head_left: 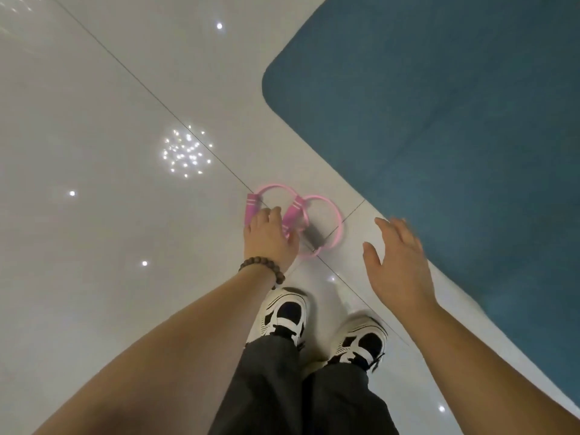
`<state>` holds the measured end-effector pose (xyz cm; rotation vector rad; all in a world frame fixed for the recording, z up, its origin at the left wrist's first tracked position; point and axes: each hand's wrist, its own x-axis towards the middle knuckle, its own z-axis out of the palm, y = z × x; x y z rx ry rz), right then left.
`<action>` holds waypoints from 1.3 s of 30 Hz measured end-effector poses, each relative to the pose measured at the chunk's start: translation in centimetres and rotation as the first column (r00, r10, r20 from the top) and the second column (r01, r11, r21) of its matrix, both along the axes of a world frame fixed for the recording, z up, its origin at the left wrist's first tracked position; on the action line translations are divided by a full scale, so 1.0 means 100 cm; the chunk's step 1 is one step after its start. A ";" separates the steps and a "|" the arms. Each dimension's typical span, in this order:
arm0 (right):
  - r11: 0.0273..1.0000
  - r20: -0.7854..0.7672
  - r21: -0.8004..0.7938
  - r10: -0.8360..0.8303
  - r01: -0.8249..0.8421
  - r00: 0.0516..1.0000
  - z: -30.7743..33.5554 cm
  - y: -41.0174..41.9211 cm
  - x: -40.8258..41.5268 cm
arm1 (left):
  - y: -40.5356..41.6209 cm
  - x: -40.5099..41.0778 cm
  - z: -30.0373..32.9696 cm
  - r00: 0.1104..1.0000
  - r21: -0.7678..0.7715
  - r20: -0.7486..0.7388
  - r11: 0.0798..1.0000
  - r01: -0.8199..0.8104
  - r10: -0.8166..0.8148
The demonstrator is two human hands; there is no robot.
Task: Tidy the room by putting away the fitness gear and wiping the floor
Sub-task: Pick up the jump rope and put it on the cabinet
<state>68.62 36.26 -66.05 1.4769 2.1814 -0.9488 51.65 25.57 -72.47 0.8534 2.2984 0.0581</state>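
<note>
A pink skipping rope with two pink handles lies coiled in loops on the glossy white tiled floor, just ahead of my feet. My left hand, with a beaded bracelet on the wrist, reaches down onto it, its fingers curled round the handles and part of the cord. My right hand hovers to the right of the rope, fingers spread and holding nothing. A teal exercise mat lies flat on the floor at the right.
My two black-and-white trainers and dark trousers stand between the rope and the bottom of the view. Ceiling lights reflect off the tiles at the left. The mat's rounded corner lies close to the rope.
</note>
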 end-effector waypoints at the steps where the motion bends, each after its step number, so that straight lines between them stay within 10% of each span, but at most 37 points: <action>1: 1.000 -0.006 0.003 0.022 -0.022 1.000 -0.016 0.001 0.001 | 0.002 0.000 -0.020 1.000 0.018 0.010 1.000 -0.012 0.012; 10: 0.993 -0.002 0.002 0.115 -0.115 0.993 -0.081 0.005 0.008 | 0.011 -0.002 -0.103 0.992 0.001 0.092 0.996 -0.089 0.089; 19: 0.991 -0.014 -0.025 0.129 -0.130 0.992 -0.072 0.000 -0.008 | -0.026 -0.019 -0.087 0.927 0.145 -0.161 0.938 -0.316 0.338; 39: 0.988 -0.035 -0.075 0.132 -0.134 0.991 -0.090 -0.004 -0.006 | -0.005 -0.021 -0.082 0.898 0.154 0.118 0.885 -0.439 0.424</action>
